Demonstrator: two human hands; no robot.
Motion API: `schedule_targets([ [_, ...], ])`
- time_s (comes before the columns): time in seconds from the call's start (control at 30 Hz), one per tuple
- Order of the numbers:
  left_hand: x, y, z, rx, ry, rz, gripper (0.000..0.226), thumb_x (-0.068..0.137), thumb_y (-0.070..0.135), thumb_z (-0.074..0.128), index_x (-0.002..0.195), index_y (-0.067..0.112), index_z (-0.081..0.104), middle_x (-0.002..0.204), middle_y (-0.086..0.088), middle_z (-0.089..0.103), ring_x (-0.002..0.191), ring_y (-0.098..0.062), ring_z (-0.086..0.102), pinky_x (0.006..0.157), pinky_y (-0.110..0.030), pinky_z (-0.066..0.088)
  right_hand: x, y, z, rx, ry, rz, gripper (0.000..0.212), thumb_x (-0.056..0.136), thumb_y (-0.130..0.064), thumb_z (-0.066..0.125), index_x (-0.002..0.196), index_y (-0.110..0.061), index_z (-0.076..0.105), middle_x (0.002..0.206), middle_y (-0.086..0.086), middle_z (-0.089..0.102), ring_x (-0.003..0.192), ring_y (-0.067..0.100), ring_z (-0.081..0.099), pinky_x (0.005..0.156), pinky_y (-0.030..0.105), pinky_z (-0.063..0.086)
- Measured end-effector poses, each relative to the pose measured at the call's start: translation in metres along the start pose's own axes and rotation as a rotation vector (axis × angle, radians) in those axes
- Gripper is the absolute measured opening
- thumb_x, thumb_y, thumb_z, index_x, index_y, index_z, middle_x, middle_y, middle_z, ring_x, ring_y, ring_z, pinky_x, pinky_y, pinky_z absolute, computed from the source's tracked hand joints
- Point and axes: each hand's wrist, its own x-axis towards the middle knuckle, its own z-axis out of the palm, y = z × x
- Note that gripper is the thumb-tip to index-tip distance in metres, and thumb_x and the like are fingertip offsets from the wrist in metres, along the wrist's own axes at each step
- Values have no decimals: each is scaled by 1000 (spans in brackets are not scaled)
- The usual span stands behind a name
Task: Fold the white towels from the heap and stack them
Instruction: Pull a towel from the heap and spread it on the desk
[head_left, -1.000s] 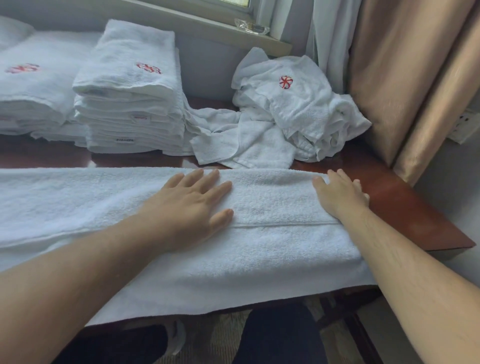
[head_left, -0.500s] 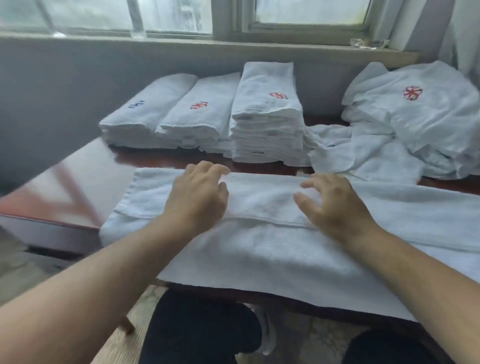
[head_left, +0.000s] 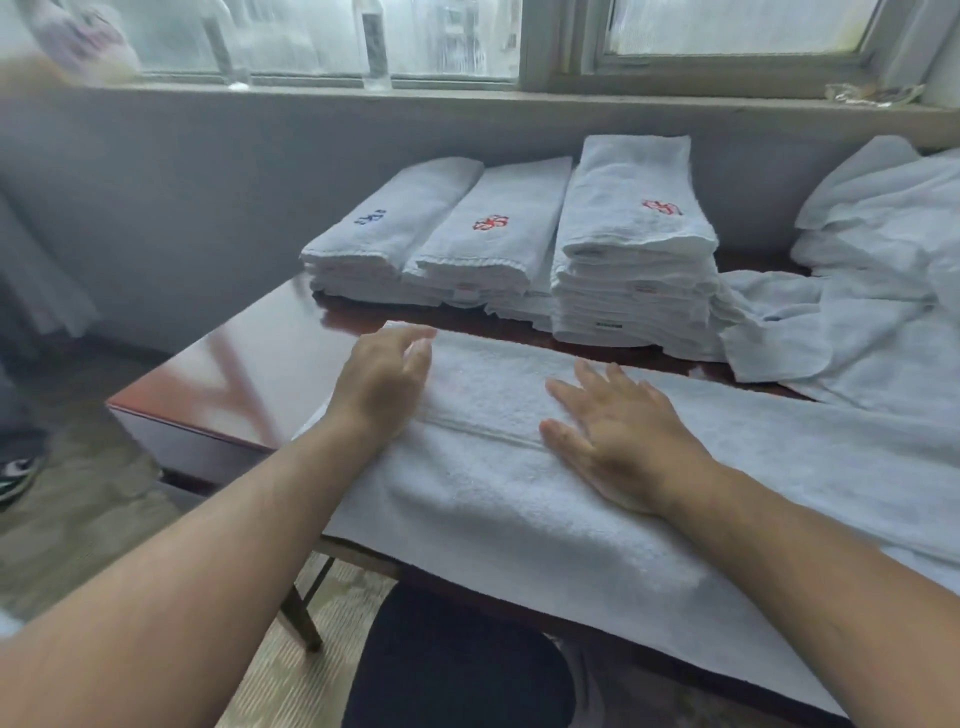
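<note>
We are pressing our right hand (head_left: 618, 436), fingers spread flat, on the long white terry towel (head_left: 519, 514); our left hand (head_left: 384, 384) is blurring at the towel's left end, grip unreadable.

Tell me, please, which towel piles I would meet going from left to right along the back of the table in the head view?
low stack with the blue emblem → low stack with the red emblem → tall stack with the red emblem → unfolded heap
</note>
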Motion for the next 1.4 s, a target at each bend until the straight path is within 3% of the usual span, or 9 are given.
schedule_targets([
  [0.17,-17,-23,-28,-82,254,-157,25,99,26,51,121,26,61,115,8,60,111,-19,57,99,-40,47,-10,-6,-5,66,241,-99,45,99,-53,43,134,-29,58,143,-4,54,137,19,40,111,39,30],
  [0.37,-98,-54,-50,-389,390,-218,16,91,49,47,98,42,59,83,17,65,66,0,59,58,-23,47,-30,-48,-8,106,346,-273,37,94,-47,55,119,-24,68,128,-1,61,124,22,50,99,40,42],
  [0.5,-143,-63,-35,-560,509,-431,29,81,64,48,94,39,55,89,14,63,81,-5,60,76,-31,48,-49,-98,16,-28,347,-441,40,84,-49,71,113,-21,70,121,3,64,114,28,59,87,44,51],
  [0.7,-155,-63,-32,-558,111,-676,89,66,92,42,106,17,68,103,-9,74,98,-26,69,96,-50,51,-59,-123,36,-234,239,-398,98,49,-62,91,128,-17,53,136,24,55,122,48,55,95,57,50],
  [0.83,-155,-53,-40,-584,182,-582,73,74,75,55,94,5,63,83,-12,69,79,-26,64,80,-50,53,-66,-127,42,-350,133,-360,99,40,-56,95,122,-14,60,142,29,52,129,54,50,101,66,44],
  [0.97,-154,-48,-47,-633,224,-452,42,77,49,67,114,31,57,97,-13,72,84,-23,69,82,-51,55,-70,-129,43,-433,213,-298,41,57,-16,82,96,-13,70,138,29,57,126,54,53,100,67,46],
  [1.17,-139,-52,-70,-1096,-97,-267,58,77,2,42,125,18,69,119,-13,69,103,-22,68,80,-31,57,-74,-122,18,-375,312,-393,14,63,-10,76,70,-14,65,106,19,69,101,45,65,70,48,56],
  [1.27,-138,-53,-76,-867,-216,-173,72,74,-14,39,134,18,60,132,-3,66,120,-19,63,96,-31,52,-71,-115,0,-259,362,-399,22,75,-9,74,67,-18,55,71,3,56,64,25,53,49,35,38],
  [1.4,-119,-37,-78,-509,-150,-129,46,91,3,67,126,32,64,110,18,73,100,-7,69,84,-14,48,-61,-96,-20,35,292,-233,21,105,-36,44,88,-27,51,61,-6,54,55,11,49,49,29,33],
])
